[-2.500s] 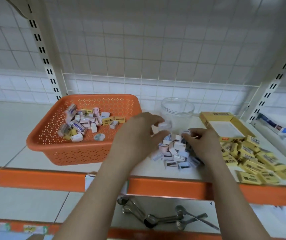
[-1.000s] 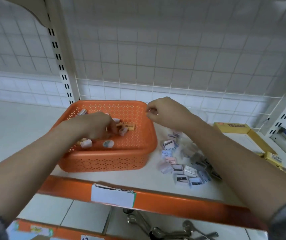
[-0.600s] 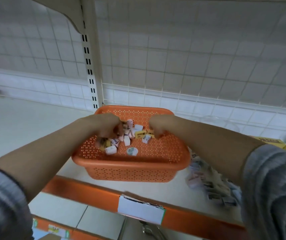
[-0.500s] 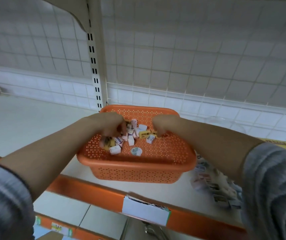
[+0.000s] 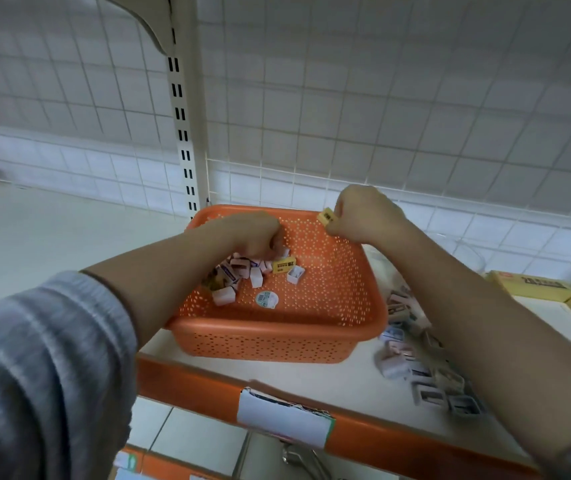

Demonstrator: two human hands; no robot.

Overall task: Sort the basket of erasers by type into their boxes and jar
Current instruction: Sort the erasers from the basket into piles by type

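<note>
1. While I watch through the head camera, the only view I have, my right hand [image 5: 363, 216] is raised over the far right rim of the orange perforated basket [image 5: 332, 327], its fingers curled in and pinching a small yellow eraser [image 5: 326, 216] at the fingertips.
2. My left hand [image 5: 252, 233] is down inside the basket at its far left part, fingers bunched together and curled onto the heap of white-sleeved erasers [image 5: 239, 271]; I cannot tell whether it actually grips one.
3. Lying in the basket just right of that heap is another yellow eraser with dark print [image 5: 284, 265], with a single white-sleeved eraser [image 5: 296, 274] touching it on the near right.
4. Nearer me on the basket floor, apart from the heap, lies a round white eraser with a green-blue label [image 5: 266, 299].
5. On the cream shelf [image 5: 311, 379] right of the basket sits a loose pile of pastel sleeved erasers [image 5: 412, 362], partly hidden by my right forearm.
6. Farther right, an open yellow cardboard box [image 5: 533, 289] rests on the shelf, and behind my right forearm I make out a clear plastic jar [image 5: 464, 251], blurred.
7. A grey sleeve [image 5: 41, 368] covers my left upper forearm, and a white paper tag [image 5: 284, 417] hangs on the orange shelf edge [image 5: 187, 382] below the basket.
</note>
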